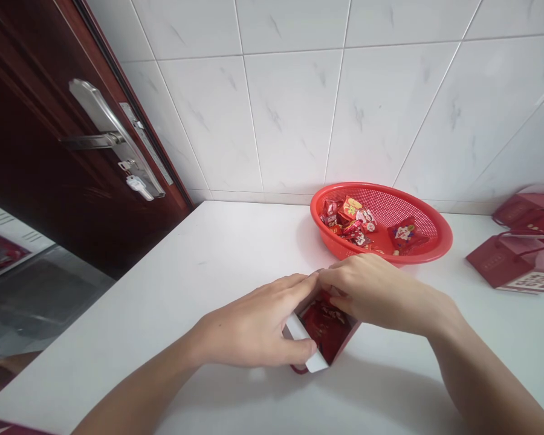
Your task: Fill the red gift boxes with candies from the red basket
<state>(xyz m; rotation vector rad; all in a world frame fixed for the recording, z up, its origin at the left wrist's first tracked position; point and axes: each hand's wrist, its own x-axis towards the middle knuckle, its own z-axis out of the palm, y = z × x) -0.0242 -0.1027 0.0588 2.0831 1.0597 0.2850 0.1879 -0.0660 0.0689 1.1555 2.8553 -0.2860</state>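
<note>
My left hand grips the near side of a small open red gift box, its thumb and fingers around a white flap. My right hand holds the box's far corner, with its fingertips at the opening and touching my left fingertips. Red wrapping fills the inside of the box, and its contents are hard to make out. Just beyond my right hand sits a round red plastic basket holding several red-wrapped sweets and a red packet.
Several folded red gift boxes lie at the right of the white table. A white tile wall rises behind it. At the left stands a dark wooden door with a steel handle and a key.
</note>
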